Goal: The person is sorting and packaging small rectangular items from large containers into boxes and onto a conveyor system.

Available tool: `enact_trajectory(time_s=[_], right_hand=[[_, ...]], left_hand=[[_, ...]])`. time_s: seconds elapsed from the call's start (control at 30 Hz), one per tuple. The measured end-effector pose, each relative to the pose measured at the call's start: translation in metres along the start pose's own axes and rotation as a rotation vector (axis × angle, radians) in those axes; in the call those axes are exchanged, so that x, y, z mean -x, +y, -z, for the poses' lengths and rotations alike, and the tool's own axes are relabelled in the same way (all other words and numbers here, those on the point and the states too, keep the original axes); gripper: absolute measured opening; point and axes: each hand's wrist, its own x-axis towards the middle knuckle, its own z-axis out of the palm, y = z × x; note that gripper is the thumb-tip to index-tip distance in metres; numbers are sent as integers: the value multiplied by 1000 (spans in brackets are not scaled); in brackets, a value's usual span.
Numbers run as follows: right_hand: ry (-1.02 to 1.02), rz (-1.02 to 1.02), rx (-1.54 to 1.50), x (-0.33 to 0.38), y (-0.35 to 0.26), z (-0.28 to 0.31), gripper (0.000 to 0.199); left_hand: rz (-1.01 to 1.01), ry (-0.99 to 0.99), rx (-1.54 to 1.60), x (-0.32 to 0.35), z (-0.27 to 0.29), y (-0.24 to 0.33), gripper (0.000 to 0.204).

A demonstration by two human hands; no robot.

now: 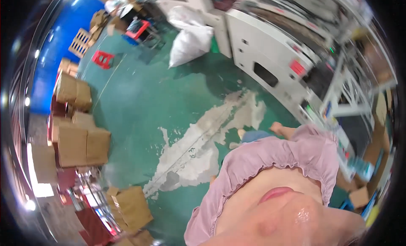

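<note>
My right hand shows small and blurred beyond the hem of my pink blouse, beside my blue trousers. Its fingers cannot be made out, and no held thing is visible. At the blouse's left edge, a sliver of skin is all that may show of my left hand; the rest is hidden behind the cloth. Below both lies the green floor with a worn, pale grey patch. Nearest to my right hand stands a long white machine.
Brown cartons are stacked along the left, with another carton at lower left. A white sack leans near the machine. Farther off are a red stool, a wooden pallet and a seated person. A white metal frame stands at right.
</note>
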Motion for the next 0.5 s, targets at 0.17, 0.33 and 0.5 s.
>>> enact_trajectory(time_s=[0.17, 0.33, 0.5], right_hand=[[225, 564, -210, -101, -337, 132, 32], [330, 632, -228, -173, -543, 210, 29], [165, 651, -181, -219, -574, 227, 34]], left_hand=[[-56, 62, -134, -80, -37, 118, 42], [-32, 65, -450, -190, -46, 242, 39], [2, 14, -844, -319, -58, 382, 36]])
